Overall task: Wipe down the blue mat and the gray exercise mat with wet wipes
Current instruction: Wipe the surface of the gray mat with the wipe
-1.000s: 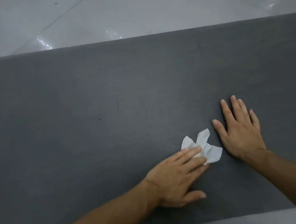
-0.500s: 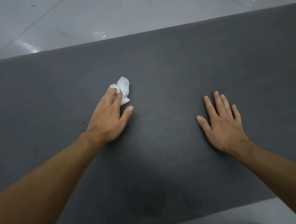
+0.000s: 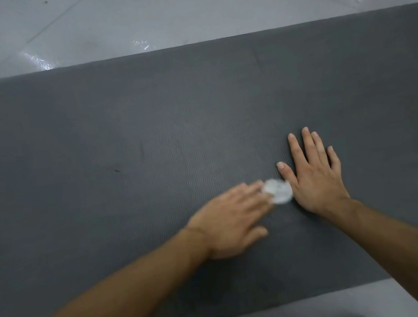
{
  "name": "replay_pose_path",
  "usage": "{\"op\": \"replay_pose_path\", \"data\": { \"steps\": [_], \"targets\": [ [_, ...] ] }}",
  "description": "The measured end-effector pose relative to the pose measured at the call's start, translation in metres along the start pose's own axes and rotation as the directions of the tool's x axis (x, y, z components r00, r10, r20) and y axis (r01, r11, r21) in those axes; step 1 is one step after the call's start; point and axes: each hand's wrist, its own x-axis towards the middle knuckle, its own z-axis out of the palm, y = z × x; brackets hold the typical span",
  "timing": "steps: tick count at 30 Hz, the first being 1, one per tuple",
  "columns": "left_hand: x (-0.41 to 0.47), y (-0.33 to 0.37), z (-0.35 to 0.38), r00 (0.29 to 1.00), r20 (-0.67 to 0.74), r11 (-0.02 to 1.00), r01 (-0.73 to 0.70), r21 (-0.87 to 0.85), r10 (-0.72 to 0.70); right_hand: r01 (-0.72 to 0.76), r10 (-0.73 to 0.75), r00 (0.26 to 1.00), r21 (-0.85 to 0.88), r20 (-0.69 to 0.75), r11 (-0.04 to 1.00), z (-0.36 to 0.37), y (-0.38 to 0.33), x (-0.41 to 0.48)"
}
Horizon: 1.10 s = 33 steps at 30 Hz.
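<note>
On the gray exercise mat (image 3: 96, 131), left hand (image 3: 231, 223) presses a wet wipe (image 3: 278, 193), fingers (image 3: 251, 192) straight; right hand (image 3: 315, 175) flat, fingers (image 3: 296, 149) spread.

Exercise mat (image 3: 146, 113) flat on floor (image 3: 187, 11). On mat, near its front edge, right of mat's centre: right hand (image 3: 315, 178), pressed flat. Nearer mat's centre: wet wipe (image 3: 278, 194), pinned to mat under left hand (image 3: 232, 223).

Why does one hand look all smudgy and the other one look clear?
In the head view, the left hand and the white wet wipe it presses are smeared, the kind of blur quick motion gives; the right hand, flat on the gray mat, is sharp; in the same view, bright glare spots shine on the tiled floor beyond.
</note>
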Motion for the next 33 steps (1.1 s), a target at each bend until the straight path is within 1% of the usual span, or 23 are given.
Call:
{"op": "replay_pose_path", "data": {
  "steps": [2, 3, 4, 5, 6, 7, 8, 9, 10, 11, 13, 15, 17, 18, 19, 21, 22, 24, 26, 27, 29, 31, 33],
  "targets": [
    [-0.002, -0.043, -0.015, 0.979, -0.044, 0.98, 0.201, 0.003, -0.201, -0.003, 0.003, 1.0, -0.007, 0.008, 1.0, -0.001, -0.001, 0.0],
    [-0.005, -0.065, -0.023, 0.946, -0.049, 0.947, 0.32, 0.008, -0.319, -0.004, 0.004, 1.0, -0.009, 0.014, 1.0, -0.001, -0.001, 0.0],
    [-0.009, -0.086, -0.031, 0.894, -0.062, 0.895, 0.445, -0.004, -0.445, -0.005, 0.005, 1.0, -0.01, 0.019, 1.0, -0.002, 0.0, 0.0],
    [-0.014, -0.106, -0.04, 0.821, -0.084, 0.825, 0.564, -0.037, -0.565, -0.006, 0.006, 1.0, -0.011, 0.023, 1.0, -0.002, 0.0, 0.0],
    [-0.021, -0.125, -0.047, 0.732, -0.104, 0.739, 0.669, -0.079, -0.674, -0.007, 0.007, 1.0, -0.012, 0.028, 1.0, -0.003, 0.0, 0.0],
    [-0.031, -0.142, -0.053, 0.645, -0.11, 0.654, 0.748, -0.109, -0.756, -0.006, 0.007, 0.999, -0.013, 0.033, 1.0, -0.003, 0.0, 0.0],
    [-0.041, -0.156, -0.056, 0.586, -0.103, 0.594, 0.795, -0.124, -0.804, -0.005, 0.006, 0.999, -0.014, 0.038, 1.0, -0.003, 0.0, 0.0],
    [-0.051, -0.166, -0.057, 0.565, -0.095, 0.573, 0.809, -0.13, -0.819, -0.005, 0.005, 0.999, -0.015, 0.039, 1.0, -0.003, 0.0, 0.0],
    [-0.059, -0.171, -0.055, 0.582, -0.096, 0.59, 0.797, -0.13, -0.807, -0.004, 0.005, 0.999, -0.016, 0.037, 1.0, -0.002, 0.0, 0.001],
    [-0.066, -0.17, -0.053, 0.624, -0.104, 0.633, 0.762, -0.138, -0.774, -0.005, 0.006, 0.999, -0.018, 0.034, 1.0, -0.002, 0.0, 0.001],
    [-0.072, -0.154, -0.044, 0.745, -0.121, 0.754, 0.639, -0.15, -0.656, -0.005, 0.006, 0.999, -0.02, 0.031, 1.0, -0.002, 0.0, 0.001],
    [-0.073, -0.121, -0.034, 0.873, -0.119, 0.88, 0.463, -0.109, -0.474, -0.004, 0.004, 1.0, -0.023, 0.03, 1.0, -0.001, 0.0, 0.0],
    [-0.071, -0.08, -0.027, 0.968, -0.112, 0.974, 0.215, -0.074, -0.223, -0.004, 0.004, 1.0, -0.021, 0.019, 1.0, -0.002, -0.001, 0.0],
    [-0.069, -0.058, -0.023, 0.992, -0.077, 0.992, 0.094, -0.079, -0.1, -0.004, 0.005, 1.0, -0.021, 0.014, 1.0, -0.002, -0.001, 0.0],
    [-0.068, -0.036, -0.017, 1.0, -0.023, 0.996, -0.002, -0.088, 0.0, -0.007, 0.007, 1.0, -0.021, 0.012, 1.0, -0.002, -0.002, 0.0],
    [-0.065, 0.001, -0.008, 0.99, 0.069, 0.991, -0.116, -0.061, 0.121, -0.011, 0.011, 1.0, -0.019, 0.01, 1.0, -0.002, -0.002, 0.0],
    [-0.065, 0.015, -0.003, 0.985, 0.099, 0.99, -0.138, -0.026, 0.14, -0.009, 0.009, 1.0, -0.017, 0.007, 1.0, -0.002, -0.002, 0.0],
    [-0.065, 0.028, 0.001, 0.985, 0.106, 0.989, -0.141, 0.035, 0.136, 0.002, -0.002, 1.0, -0.01, -0.001, 1.0, -0.002, -0.001, 0.0],
    [-0.068, 0.017, 0.003, 0.99, 0.088, 0.991, -0.117, 0.058, 0.112, 0.004, -0.004, 1.0, -0.003, -0.01, 1.0, -0.002, -0.002, 0.0],
    [-0.071, 0.007, 0.004, 0.996, 0.064, 0.996, -0.068, 0.05, 0.065, 0.007, -0.007, 1.0, -0.002, -0.02, 1.0, -0.001, -0.003, 0.0],
    [-0.077, -0.019, 0.0, 0.997, -0.015, 0.997, 0.077, 0.032, -0.076, 0.015, -0.015, 0.999, 0.004, -0.037, 1.0, -0.001, -0.006, -0.001],
    [-0.086, -0.047, -0.008, 0.978, -0.068, 0.977, 0.2, 0.075, -0.195, 0.018, -0.017, 0.999, 0.013, -0.043, 1.0, 0.0, -0.008, -0.002],
    [-0.099, -0.074, -0.016, 0.942, -0.116, 0.941, 0.327, 0.092, -0.316, 0.019, -0.018, 0.999, 0.019, -0.049, 1.0, 0.001, -0.01, -0.002]
  ]
}}
